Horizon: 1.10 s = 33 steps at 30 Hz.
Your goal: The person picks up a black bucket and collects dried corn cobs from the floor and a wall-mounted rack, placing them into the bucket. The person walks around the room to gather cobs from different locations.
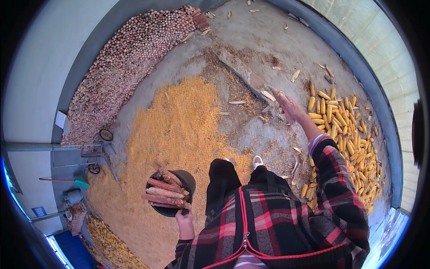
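My left hand (185, 220) grips the near rim of a black bucket (190, 178), its thumb by the end of a cob. Several bare reddish corn cobs (166, 193) are heaped in the bucket and jut over its left rim. Out to the right, my right hand (290, 107) reaches forward above the floor, left of a pile of yellow corn ears (346, 127). Something brownish with a speck of yellow shows at its fingertips; whether the hand holds it is unclear. Loose corn kernels (178, 117) cover the floor around the bucket.
A long stack of bare cobs (124, 64) lies along the left wall. By it stands a wheeled metal frame (90, 154). More ears (107, 242) lie at lower left. Dry husks (295, 75) are scattered over the concrete floor (248, 23). A low wall (376, 80) curves along the right.
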### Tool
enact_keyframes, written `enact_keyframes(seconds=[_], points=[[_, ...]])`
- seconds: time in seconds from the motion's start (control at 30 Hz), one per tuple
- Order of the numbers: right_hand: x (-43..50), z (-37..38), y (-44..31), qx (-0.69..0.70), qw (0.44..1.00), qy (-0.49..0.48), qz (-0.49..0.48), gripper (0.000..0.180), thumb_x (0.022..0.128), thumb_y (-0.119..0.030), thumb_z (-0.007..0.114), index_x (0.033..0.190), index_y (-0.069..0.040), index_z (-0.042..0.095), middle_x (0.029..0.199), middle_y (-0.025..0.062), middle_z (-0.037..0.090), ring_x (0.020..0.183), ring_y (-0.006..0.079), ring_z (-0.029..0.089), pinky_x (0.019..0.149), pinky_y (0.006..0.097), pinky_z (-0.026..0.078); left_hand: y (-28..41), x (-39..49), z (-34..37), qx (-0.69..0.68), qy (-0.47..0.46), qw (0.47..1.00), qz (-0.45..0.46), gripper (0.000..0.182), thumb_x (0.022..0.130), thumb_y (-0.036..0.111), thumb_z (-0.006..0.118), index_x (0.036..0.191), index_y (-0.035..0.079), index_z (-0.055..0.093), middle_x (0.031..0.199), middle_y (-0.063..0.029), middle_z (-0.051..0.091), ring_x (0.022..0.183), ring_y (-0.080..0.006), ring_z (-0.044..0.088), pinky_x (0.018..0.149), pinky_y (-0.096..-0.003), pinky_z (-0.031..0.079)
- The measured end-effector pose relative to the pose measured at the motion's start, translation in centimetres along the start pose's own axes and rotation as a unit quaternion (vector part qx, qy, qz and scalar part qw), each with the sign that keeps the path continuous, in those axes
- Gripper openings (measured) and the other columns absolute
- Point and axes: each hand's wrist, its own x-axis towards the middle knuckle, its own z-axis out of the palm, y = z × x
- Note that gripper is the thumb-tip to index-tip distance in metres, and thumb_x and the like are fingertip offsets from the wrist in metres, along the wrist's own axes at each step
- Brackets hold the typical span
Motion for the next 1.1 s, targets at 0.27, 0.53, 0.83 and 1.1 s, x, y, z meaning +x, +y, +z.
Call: enact_keyframes(seconds=[0.27, 0.53, 0.83, 1.1], points=[[17.3, 3.8, -8.5, 0.011, 0.997, -0.055, -0.044, 0.053, 0.091, -0.05, 0.038, 0.106, -0.001, 0.052, 0.082, 0.0073, 0.054, 0.071, 0.0158, 0.051, 0.062, 0.0311, 0.043, 1.7, 10.4, 8.7, 0.2, -0.165, 0.96, 0.102, 0.024, 0.072, -0.002, 0.054, 0.095, -0.008, 0.051, 0.095, -0.0137, 0.053, 0.089, -0.0154, 0.052, 0.076, -0.0284, 0.045], [11.0, -2.3, 7.4, 0.097, 0.925, 0.233, 0.285, 0.052, 0.085, -0.051, 0.046, 0.104, -0.003, 0.053, 0.085, 0.0099, 0.054, 0.07, 0.0208, 0.053, 0.064, 0.0322, 0.044, 8.3, 18.9, 37.6, 0.06, 0.014, 0.996, -0.057, 0.013, 0.081, 0.006, 0.048, 0.089, 0.005, 0.057, 0.084, -0.0052, 0.06, 0.076, -0.0202, 0.056, 0.066, -0.0323, 0.046], [12.4, -6.2, 7.8, 0.237, 0.826, 0.292, 0.42, 0.025, 0.072, -0.014, 0.055, 0.095, -0.005, 0.052, 0.075, 0.004, 0.05, 0.058, 0.0175, 0.05, 0.052, 0.0325, 0.048, 8.1, 22.6, 67.3, 0.026, -0.158, 0.984, -0.078, 0.034, 0.082, 0.007, 0.048, 0.115, 0.001, 0.048, 0.116, -0.0121, 0.054, 0.104, -0.0279, 0.053, 0.086, -0.0448, 0.047], [45.0, -20.4, 0.9, 0.296, 0.876, 0.226, 0.307, 0.026, 0.075, -0.015, 0.057, 0.096, -0.002, 0.05, 0.079, 0.007, 0.054, 0.062, 0.019, 0.055, 0.05, 0.0315, 0.047, 3.1, 16.1, 81.0, -0.059, -0.145, 0.982, -0.104, 0.03, 0.082, 0.011, 0.049, 0.11, 0.004, 0.053, 0.108, -0.0108, 0.059, 0.095, -0.0264, 0.059, 0.077, -0.0426, 0.053]])
